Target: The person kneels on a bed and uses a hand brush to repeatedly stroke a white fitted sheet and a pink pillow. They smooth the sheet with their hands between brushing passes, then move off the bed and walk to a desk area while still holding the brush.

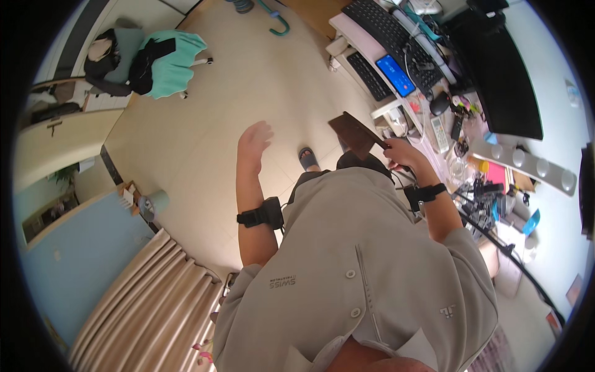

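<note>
My right hand grips the handle of a dark brown cleaver-shaped tool. Its broad flat blade points away from me to the left, above the floor near the desk's edge; I cannot tell its material. Slightly blurred, my left hand is raised over the floor, holding nothing, its fingers a little apart. Black straps with small devices are on both forearms, the left one and the right one.
At right is a cluttered desk with keyboards, a phone with a lit screen, a mouse and a monitor. A draped chair stands far left, and a bin sits by the blue wall near the curtain.
</note>
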`<state>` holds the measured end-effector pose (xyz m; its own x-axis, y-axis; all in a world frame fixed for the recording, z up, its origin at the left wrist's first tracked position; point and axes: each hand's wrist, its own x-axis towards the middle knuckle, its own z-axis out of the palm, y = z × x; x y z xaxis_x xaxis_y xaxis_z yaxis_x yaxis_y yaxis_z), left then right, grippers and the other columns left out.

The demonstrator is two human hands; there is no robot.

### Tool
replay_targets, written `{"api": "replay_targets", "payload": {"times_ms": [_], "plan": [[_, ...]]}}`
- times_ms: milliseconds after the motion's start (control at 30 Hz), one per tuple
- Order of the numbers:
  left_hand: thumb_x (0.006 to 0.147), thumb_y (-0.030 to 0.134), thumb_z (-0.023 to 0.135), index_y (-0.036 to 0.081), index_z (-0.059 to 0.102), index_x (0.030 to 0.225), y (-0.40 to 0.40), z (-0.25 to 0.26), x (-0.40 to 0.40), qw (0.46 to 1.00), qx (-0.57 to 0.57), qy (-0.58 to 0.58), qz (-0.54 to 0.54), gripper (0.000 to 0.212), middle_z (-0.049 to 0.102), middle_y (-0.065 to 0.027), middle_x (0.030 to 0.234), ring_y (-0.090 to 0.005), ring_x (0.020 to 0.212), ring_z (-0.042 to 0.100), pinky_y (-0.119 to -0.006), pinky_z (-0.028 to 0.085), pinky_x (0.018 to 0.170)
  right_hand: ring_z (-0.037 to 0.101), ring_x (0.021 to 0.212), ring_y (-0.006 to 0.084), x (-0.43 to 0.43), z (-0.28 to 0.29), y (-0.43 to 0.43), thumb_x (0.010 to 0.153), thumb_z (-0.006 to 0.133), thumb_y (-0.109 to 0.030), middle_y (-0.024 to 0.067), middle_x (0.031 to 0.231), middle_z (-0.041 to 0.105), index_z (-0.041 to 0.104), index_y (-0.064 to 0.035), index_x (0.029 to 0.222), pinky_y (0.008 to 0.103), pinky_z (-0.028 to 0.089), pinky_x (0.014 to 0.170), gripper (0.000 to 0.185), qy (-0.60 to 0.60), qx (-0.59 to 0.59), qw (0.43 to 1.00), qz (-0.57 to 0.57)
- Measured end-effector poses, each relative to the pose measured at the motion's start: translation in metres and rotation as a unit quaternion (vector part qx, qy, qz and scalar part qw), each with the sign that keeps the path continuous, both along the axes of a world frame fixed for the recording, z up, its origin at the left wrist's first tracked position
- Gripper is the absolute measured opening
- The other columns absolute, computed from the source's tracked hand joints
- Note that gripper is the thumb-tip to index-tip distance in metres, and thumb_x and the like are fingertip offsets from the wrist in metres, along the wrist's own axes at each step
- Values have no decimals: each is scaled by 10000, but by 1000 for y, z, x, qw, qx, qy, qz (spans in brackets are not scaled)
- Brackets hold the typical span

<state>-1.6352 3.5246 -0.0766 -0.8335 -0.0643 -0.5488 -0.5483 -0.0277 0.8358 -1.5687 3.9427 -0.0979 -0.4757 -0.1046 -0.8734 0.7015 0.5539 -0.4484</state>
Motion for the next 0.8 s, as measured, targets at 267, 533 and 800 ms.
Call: {"api": "replay_targets", "payload": {"times_ms": [267,533,800], "plan": [[937,206,584,23,595,1243,5,-27,0,995,35,-28,-87,357,657,-96,1148,-204,1016,638,-331,487,852,575,499,177,90,10,34,806,533,-171,96,705,602,585,36,1000,343,446,456,288,29,73,995,-56],[979,286,596,41,600,1233,19,-10,-3,992,34,3,-119,353,659,-69,1146,-164,1004,635,-293,494,835,567,544,179,91,10,60,799,518,-117,91,705,586,580,33,895,329,437,453,188,59,77,992,-79],[978,286,596,37,599,1236,35,-3,21,998,12,-12,-61,358,659,-69,1141,-166,1002,635,-296,496,840,550,493,179,49,31,80,805,542,-66,89,619,565,589,49,816,309,417,388,125,51,119,992,15]]}}
